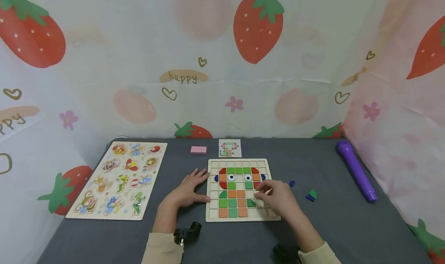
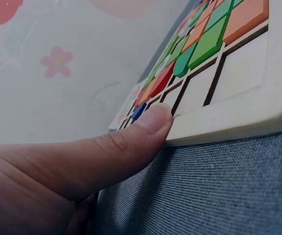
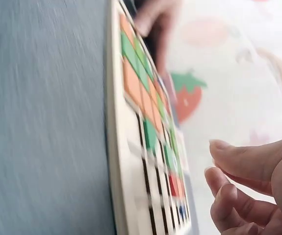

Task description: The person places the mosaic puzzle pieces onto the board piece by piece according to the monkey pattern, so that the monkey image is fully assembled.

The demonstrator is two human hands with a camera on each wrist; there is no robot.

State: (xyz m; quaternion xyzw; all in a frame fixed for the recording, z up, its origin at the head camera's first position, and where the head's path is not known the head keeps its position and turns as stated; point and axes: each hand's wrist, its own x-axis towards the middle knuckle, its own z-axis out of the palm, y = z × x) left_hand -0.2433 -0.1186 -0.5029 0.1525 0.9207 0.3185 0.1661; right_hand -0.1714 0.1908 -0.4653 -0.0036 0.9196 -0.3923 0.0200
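Observation:
A wooden grid board (image 1: 212, 216) lies on the table, with square and rounded tiles in orange, red and shades of green forming a figure with two eye tiles (image 1: 247, 177). My left hand (image 1: 184, 190) rests at its left edge, fingers spread; the thumb (image 2: 153, 120) presses on the rim. Over the board's right side hovers my right hand (image 1: 278, 196), fingers loosely bent. In the right wrist view its thumb tip (image 3: 220, 145) and forefinger tip are close together, with nothing visible between them. A green leaf-shaped tile (image 1: 251, 203) sits in the grid just below those fingertips.
Right of the board lie loose blue (image 1: 292, 183) and green (image 1: 313, 193) pieces, then a purple cylinder (image 1: 356, 171). A pattern card (image 1: 230, 148) and a pink block (image 1: 198, 150) are behind it. An insect picture board (image 1: 132, 214) occupies the left.

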